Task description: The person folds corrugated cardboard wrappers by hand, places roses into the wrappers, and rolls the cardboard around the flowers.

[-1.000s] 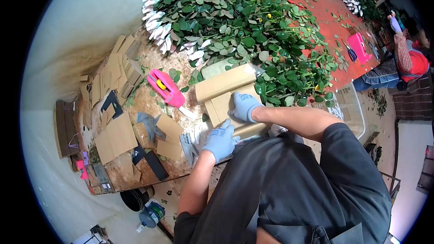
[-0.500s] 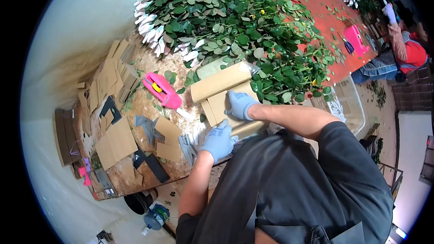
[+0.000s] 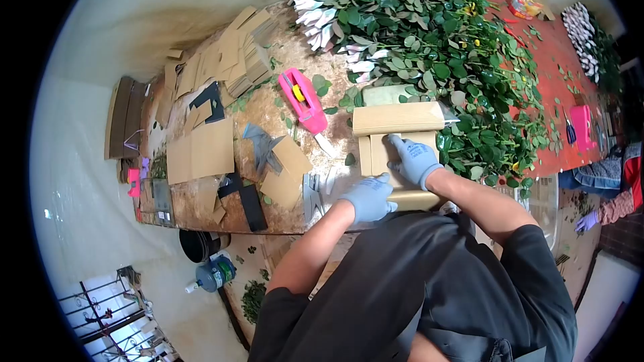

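Note:
Both my hands wear grey-blue gloves. My right hand [image 3: 414, 161] lies on a piece of brown cardboard [image 3: 365, 154], its fingers apart and pressing the top face. At the near left corner of that cardboard, my left hand [image 3: 370, 199] has fingers and thumb closed about the edge; the part under the hand is hidden. Along the far side is a raised corrugated cardboard flap [image 3: 397, 118], with clear plastic film [image 3: 449, 115] at its right end. A near folded strip [image 3: 417, 200] runs in front of my right hand. Left of the cardboard lies a pink tape dispenser [image 3: 305, 102].
Leafy stems with white-wrapped ends [image 3: 416, 27] are heaped at the back. Cardboard pieces [image 3: 201, 151], a grey glove [image 3: 263, 147] and black card strips [image 3: 252, 206] lie on the left. Scissors [image 3: 571, 131] and another pink dispenser [image 3: 583, 127] are near a co-worker's purple-gloved hand [image 3: 587, 221].
The camera view has turned, shifting the table contents rightward. My hands stay on the cardboard, the right one with fingers more spread. The co-worker's gloved hand has come down.

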`<control>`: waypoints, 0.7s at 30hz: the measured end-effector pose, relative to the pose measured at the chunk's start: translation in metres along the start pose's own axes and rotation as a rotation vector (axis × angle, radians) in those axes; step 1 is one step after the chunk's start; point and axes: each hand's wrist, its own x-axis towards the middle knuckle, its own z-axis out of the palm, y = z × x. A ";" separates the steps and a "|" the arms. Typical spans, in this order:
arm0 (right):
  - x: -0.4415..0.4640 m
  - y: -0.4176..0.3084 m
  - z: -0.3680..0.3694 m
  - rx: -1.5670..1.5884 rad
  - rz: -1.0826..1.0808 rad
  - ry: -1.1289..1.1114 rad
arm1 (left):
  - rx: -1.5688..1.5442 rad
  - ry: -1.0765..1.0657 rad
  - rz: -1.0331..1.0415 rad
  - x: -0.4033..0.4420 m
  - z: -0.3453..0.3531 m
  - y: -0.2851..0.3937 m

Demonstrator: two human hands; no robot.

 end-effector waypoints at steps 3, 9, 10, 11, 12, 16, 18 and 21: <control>0.001 0.004 0.000 0.042 -0.056 0.035 | -0.020 0.033 -0.005 -0.003 0.002 -0.001; 0.004 0.008 -0.002 0.090 -0.041 -0.020 | -0.051 0.048 0.013 -0.003 0.006 -0.004; 0.004 0.007 -0.003 0.092 -0.037 -0.032 | -0.052 0.042 0.018 -0.003 0.005 -0.004; 0.003 0.007 -0.004 0.092 -0.032 -0.043 | -0.053 0.035 0.024 -0.003 0.005 -0.003; 0.003 0.007 -0.006 0.091 -0.031 -0.044 | -0.055 0.035 0.026 -0.003 0.005 -0.003; 0.001 0.003 -0.009 0.063 -0.024 -0.055 | -0.069 0.086 0.049 -0.005 0.006 -0.002; 0.001 0.002 -0.009 0.045 -0.007 -0.059 | -0.080 0.085 0.060 -0.007 0.002 0.001; -0.003 0.000 -0.010 0.053 -0.035 -0.033 | -0.085 0.106 0.061 -0.015 -0.003 0.011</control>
